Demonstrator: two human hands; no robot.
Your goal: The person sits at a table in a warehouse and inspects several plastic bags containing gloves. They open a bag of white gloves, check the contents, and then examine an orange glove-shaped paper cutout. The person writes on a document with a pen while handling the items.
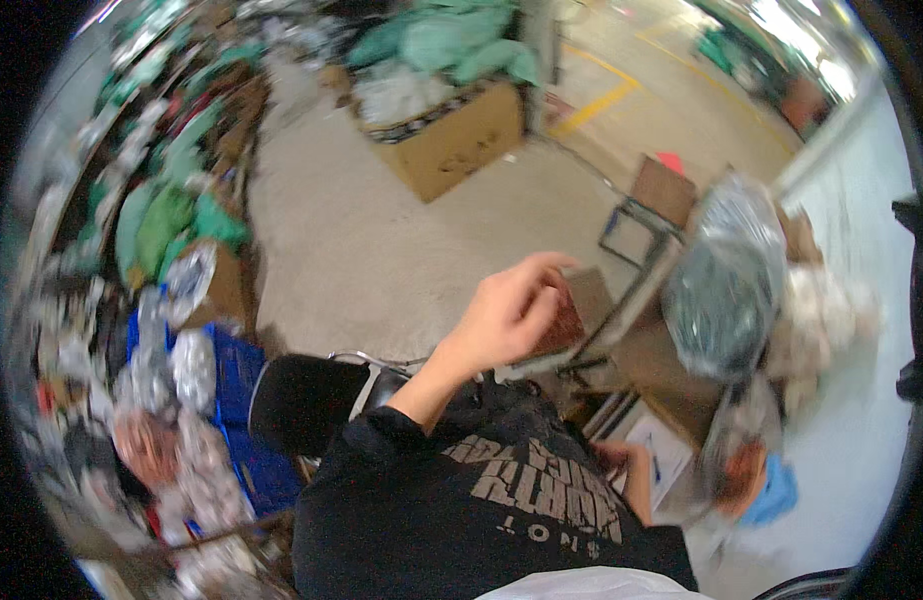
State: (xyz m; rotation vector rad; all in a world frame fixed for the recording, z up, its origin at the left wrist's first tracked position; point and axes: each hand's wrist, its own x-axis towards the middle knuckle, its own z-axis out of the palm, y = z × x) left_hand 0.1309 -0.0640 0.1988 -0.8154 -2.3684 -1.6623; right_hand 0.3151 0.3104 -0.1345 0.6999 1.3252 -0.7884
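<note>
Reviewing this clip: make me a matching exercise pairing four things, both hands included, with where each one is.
Things
1. left hand
2. right hand
3. cardboard box
4. blue containers

Places
A. on the floor, with green sacks at its top
B. near the white sheet, at the lower right
C. toward the picture's left edge, among plastic bags
D. near the picture's middle, fingers bent

Pairs: 1-D, 2-B, 3-A, 4-C
</note>
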